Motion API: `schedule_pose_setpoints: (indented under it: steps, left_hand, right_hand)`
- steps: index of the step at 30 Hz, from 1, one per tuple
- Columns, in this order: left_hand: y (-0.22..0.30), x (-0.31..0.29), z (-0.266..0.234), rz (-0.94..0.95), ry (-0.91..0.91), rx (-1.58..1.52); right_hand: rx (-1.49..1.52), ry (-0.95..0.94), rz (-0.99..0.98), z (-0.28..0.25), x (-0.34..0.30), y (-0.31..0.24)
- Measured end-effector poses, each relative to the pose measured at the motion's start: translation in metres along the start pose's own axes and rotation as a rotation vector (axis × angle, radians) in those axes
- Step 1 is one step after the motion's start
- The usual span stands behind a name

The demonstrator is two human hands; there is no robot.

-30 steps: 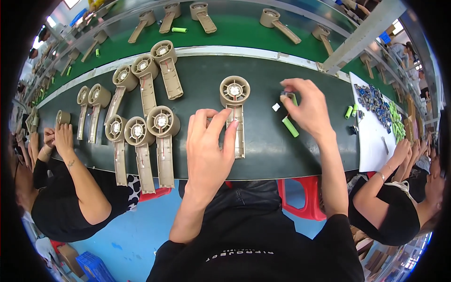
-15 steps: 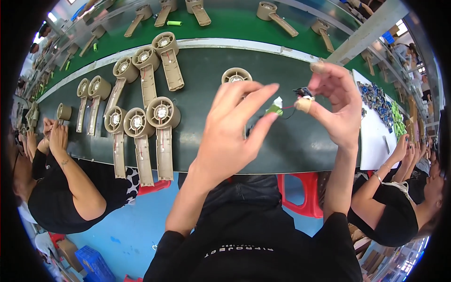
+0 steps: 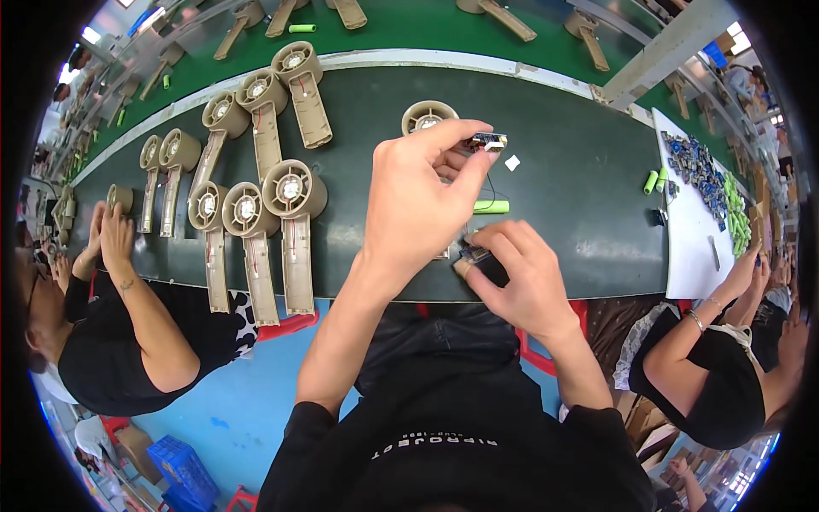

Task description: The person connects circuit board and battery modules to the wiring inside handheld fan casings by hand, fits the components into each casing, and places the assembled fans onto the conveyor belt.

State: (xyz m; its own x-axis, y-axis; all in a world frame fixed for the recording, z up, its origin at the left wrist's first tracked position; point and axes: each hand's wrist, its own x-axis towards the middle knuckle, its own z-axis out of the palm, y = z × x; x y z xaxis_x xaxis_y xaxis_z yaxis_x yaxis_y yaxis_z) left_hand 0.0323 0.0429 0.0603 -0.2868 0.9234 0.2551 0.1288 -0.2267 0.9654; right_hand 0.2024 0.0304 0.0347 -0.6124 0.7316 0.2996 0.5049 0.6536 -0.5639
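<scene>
My left hand (image 3: 418, 192) pinches a small circuit board (image 3: 489, 141) between thumb and fingertips. A thin dark wire runs down from it toward a green battery cell (image 3: 492, 206) lying on the bench. Lower and to the right, my right hand (image 3: 525, 277) is closed around a small dark piece (image 3: 473, 253) that looks like another circuit board; its fingers partly cover it. Behind my left hand sits a beige fan housing (image 3: 429, 113), its handle mostly hidden by that hand. A small white scrap (image 3: 512, 162) lies right of the held board.
Several beige fan housings with handles (image 3: 292, 189) stand at left on the dark bench (image 3: 589, 196). A white board (image 3: 695, 260) at right bears piled circuit boards (image 3: 695, 175) and green cells (image 3: 736, 209). Co-workers sit on both sides. A green conveyor (image 3: 409, 30) runs behind.
The circuit board has passed from my right hand to my left. My right hand has moved down and left to a dark piece. The green cell now lies on the bench, the white scrap apart.
</scene>
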Motion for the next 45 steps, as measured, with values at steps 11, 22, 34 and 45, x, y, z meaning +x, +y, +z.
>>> schedule_pose_setpoints:
  steps: [11, 22, 34, 45]
  left_hand:
    - [0.004, 0.008, 0.017, -0.192, -0.265, 0.239]
    - [0.034, -0.024, -0.004, 0.513, -0.193, 0.271]
    - [0.021, -0.047, -0.059, -0.023, 0.016, 0.392]
    - [-0.016, -0.042, -0.045, 0.025, 0.042, 0.558]
  right_hand:
    - [1.173, 0.331, 0.238, -0.073, 0.014, 0.010]
    - [0.978, 0.285, 0.286, -0.055, 0.031, -0.011]
    - [0.772, -0.168, 0.327, -0.030, 0.078, 0.003]
    - [0.467, -0.361, 0.150, 0.007, 0.087, 0.019]
